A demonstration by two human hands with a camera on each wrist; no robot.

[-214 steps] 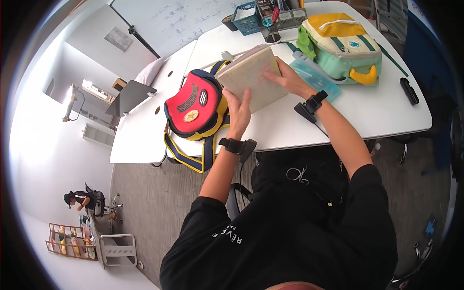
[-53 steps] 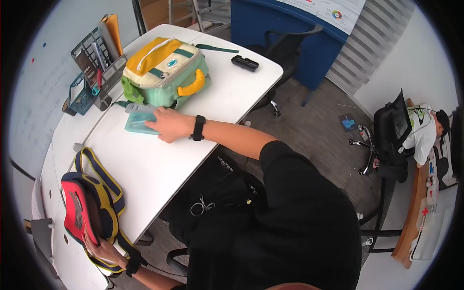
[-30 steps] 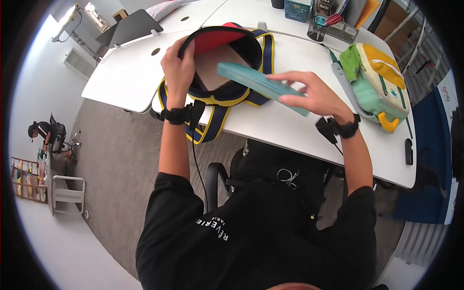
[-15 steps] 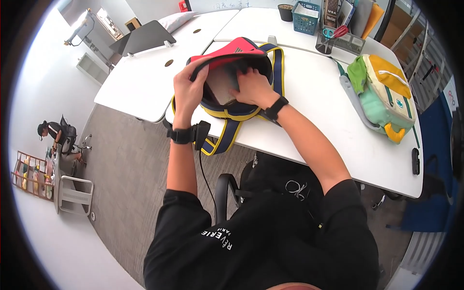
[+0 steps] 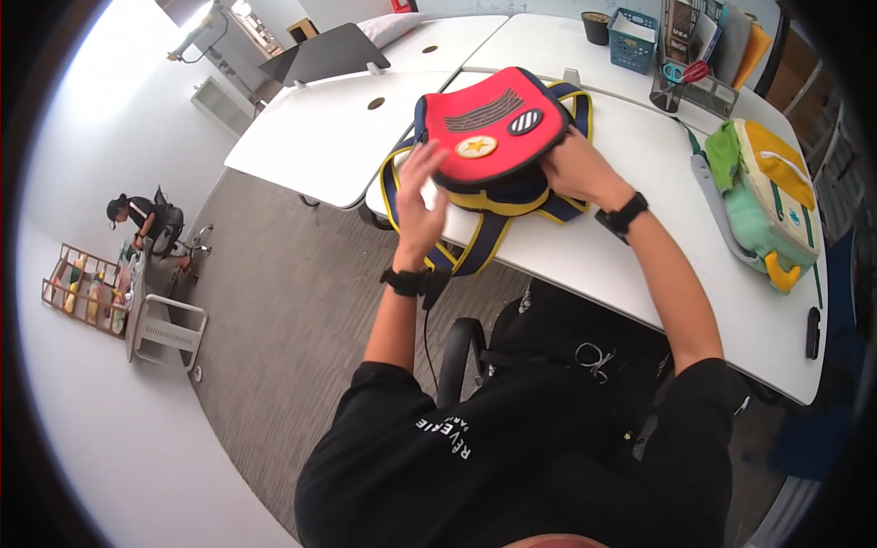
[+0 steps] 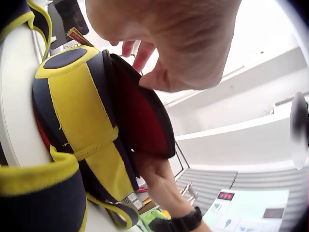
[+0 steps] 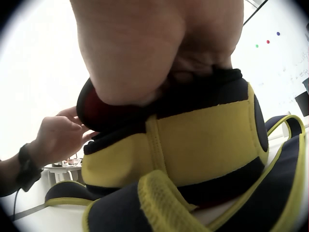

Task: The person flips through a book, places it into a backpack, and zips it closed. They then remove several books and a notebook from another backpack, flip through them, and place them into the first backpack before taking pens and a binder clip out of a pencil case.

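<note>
A red, navy and yellow backpack (image 5: 501, 119) lies on the white table with its red front flap down over the opening, a star badge and a striped badge on it. At the flap's left edge is my left hand (image 5: 422, 208), fingers extended and slightly blurred. My right hand (image 5: 585, 171) grips the backpack's right side at the rim, its fingertips tucked out of sight beneath the flap. From the left wrist view, the flap's dark red lining (image 6: 140, 111) stands a little apart from the yellow side panel (image 6: 79, 106). The bag's contents are hidden.
A green, cream and yellow backpack (image 5: 772, 196) stands at the table's right, near a black case (image 5: 812, 333). Toward the back are a blue basket (image 5: 632, 44), a mesh organizer (image 5: 708, 94) with scissors, and a plant pot (image 5: 596, 29). Another person (image 5: 146, 219) is far left.
The right hand took a teal case from the table and carried it into the red backpack; the case is out of sight now. The raised flap has come down, and the right hand has moved to its edge.
</note>
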